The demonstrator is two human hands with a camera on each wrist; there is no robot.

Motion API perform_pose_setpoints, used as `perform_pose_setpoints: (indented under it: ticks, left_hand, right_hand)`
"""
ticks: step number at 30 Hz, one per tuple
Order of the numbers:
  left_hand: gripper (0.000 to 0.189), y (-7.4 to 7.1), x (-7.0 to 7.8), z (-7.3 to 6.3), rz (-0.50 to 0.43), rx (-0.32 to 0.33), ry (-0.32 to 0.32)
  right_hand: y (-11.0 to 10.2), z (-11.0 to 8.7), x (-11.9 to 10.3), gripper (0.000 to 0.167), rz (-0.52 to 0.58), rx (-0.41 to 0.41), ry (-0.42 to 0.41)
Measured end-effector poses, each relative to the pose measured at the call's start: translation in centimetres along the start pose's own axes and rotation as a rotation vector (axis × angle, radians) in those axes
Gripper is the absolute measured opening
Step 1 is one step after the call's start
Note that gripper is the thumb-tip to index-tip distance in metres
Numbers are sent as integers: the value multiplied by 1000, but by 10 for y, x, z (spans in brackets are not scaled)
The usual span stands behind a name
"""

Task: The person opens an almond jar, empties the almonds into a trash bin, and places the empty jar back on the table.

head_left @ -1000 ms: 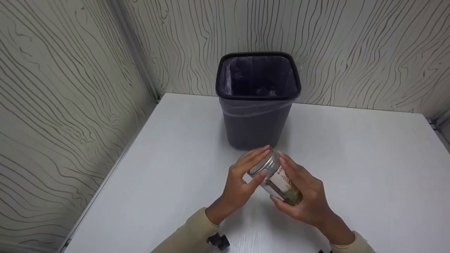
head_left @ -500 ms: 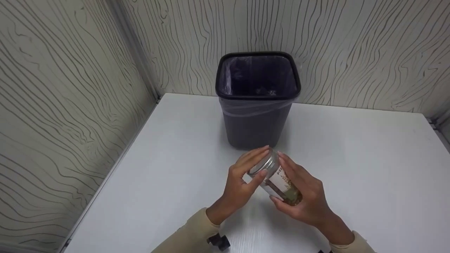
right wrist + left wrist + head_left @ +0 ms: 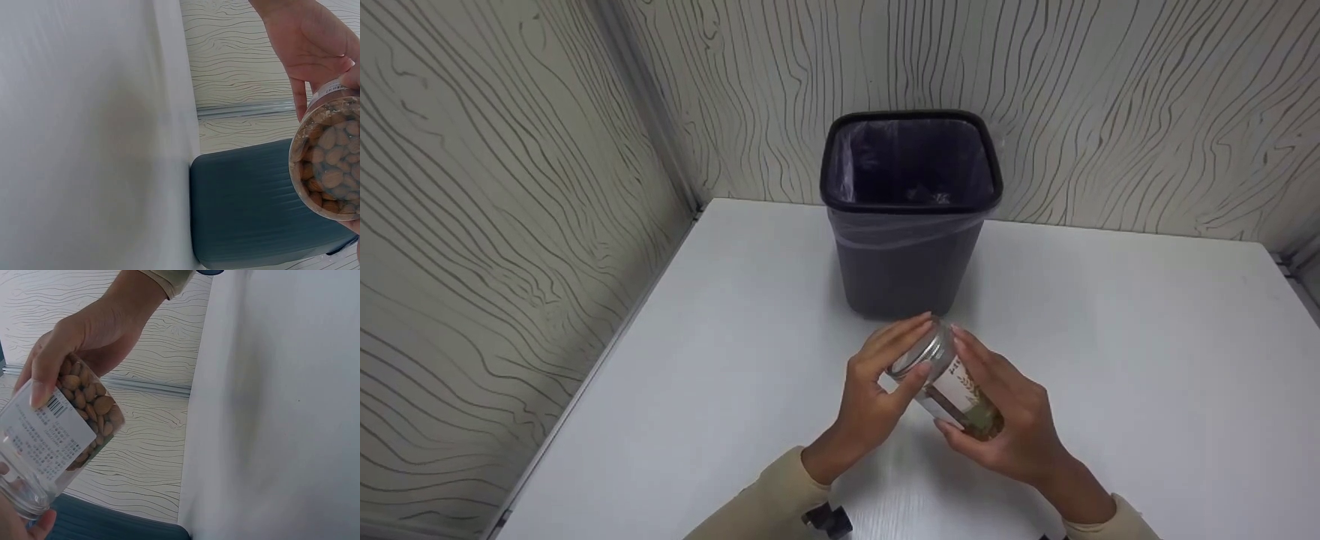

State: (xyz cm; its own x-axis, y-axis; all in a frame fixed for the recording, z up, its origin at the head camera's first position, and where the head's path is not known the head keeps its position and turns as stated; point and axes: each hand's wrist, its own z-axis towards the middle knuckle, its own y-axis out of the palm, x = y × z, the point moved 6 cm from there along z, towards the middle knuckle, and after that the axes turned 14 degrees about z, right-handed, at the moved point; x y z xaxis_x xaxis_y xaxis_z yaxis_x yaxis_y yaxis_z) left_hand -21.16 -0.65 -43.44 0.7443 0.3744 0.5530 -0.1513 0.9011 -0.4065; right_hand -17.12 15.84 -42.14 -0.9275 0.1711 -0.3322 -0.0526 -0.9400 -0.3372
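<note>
A clear jar (image 3: 956, 394) of almonds is tilted above the white table, between both hands. Its top end points up and to the left. My left hand (image 3: 874, 390) grips that threaded top end, thumb on the near side and fingers across it. Around the labelled body, my right hand (image 3: 1012, 420) holds on with thumb and fingers. In the left wrist view, almonds (image 3: 84, 396) fill the base end beside a white label (image 3: 48, 433) with a barcode. The right wrist view shows the jar's round base (image 3: 334, 163) with almonds behind it.
Behind the hands stands a dark waste bin (image 3: 907, 262), lined with a clear bag folded over its rim. It rests on the white table (image 3: 720, 337). Wood-grain patterned panels (image 3: 765, 90) rise at the back and left.
Hardly anything differs. Both hands keep their hold on the jar, with only a very slight shift of the fingers.
</note>
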Motion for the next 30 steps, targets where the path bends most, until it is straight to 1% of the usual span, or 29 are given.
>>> perform_pose_setpoints:
  ticks: [8, 17, 30]
  left_hand:
    - [39, 0, 0, 0, 5, 14, -7]
    - [38, -2, 2, -1, 64, 49, 28]
    - [38, -1, 1, 0, 66, 50, 21]
  right_hand:
    - [0, 1, -2, 78, -6, 11, -8]
    - [1, 0, -1, 80, -7, 2, -10]
    - [2, -2, 1, 79, -15, -1, -11]
